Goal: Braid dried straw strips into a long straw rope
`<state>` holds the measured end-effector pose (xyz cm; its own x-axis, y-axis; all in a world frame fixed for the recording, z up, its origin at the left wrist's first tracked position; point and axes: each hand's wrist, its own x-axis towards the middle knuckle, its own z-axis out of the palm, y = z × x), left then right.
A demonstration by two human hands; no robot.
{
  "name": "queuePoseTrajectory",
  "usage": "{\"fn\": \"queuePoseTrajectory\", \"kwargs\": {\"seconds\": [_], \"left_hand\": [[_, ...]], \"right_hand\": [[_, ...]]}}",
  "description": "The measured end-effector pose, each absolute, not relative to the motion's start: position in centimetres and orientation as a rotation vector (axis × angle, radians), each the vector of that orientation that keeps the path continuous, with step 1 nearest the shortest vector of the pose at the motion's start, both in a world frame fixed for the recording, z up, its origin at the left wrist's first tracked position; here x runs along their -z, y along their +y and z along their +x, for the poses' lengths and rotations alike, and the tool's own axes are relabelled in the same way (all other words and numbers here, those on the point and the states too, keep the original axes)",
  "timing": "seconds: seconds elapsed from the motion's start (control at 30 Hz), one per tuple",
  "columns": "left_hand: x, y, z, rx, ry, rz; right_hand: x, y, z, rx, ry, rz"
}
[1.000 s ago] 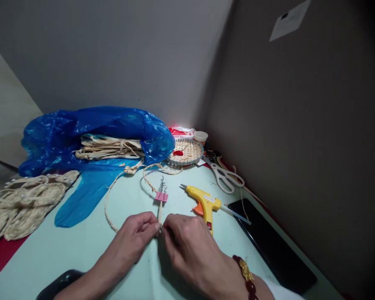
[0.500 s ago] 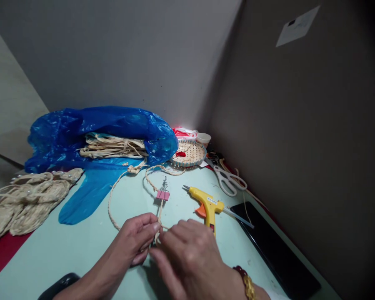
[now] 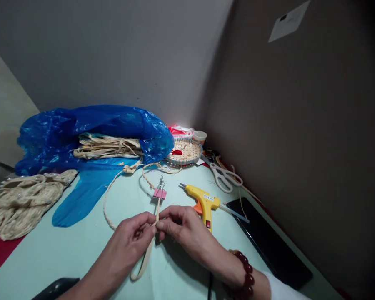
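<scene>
A narrow pale raffia strip (image 3: 158, 207) runs down from a pink binder clip (image 3: 159, 194) to my fingertips. My left hand (image 3: 133, 233) pinches it from the left with thumb and forefinger. From the other side my right hand (image 3: 184, 227), wearing a dark red bead bracelet, pinches the strip at the same spot, fingertips almost touching the left ones. Below the hands, a flat length of the strip bends in a loose loop over the table. A braided cord (image 3: 106, 204) curves across the table left of the clip.
A yellow glue gun (image 3: 203, 198) lies right of the clip, near white-handled scissors (image 3: 225, 177) and a black flat panel (image 3: 271, 246). Behind are a blue plastic bag (image 3: 96, 116) with a raffia bundle (image 3: 109, 146) and a woven basket (image 3: 187, 152). Woven straw pieces (image 3: 28, 204) lie left.
My right hand has turned from back-of-hand up to a thumb-and-finger pinch beside the left. The loop of strip below the hands now shows. The view has shifted slightly.
</scene>
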<state>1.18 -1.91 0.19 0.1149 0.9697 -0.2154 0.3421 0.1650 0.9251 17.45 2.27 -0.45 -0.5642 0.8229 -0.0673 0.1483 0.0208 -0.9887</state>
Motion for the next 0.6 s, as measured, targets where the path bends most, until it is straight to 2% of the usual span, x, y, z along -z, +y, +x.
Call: {"fn": "queuePoseTrajectory", "kwargs": {"seconds": [0.23,0.4,0.6], "left_hand": [[-1.2,-2.5,1.0,-0.566,1.708,1.754],[-0.5,-3.5,0.9,-0.637,1.797,2.049],[1.4,-4.9,1.7,-0.900,1.543,2.944]], "right_hand": [[0.5,2.0,17.1,-1.481,-1.698,-1.134],[0.1,1.6,17.0,-1.315,-1.785,-1.215],[-0.2,1.7,16.9,-1.586,-1.555,-1.088]]}}
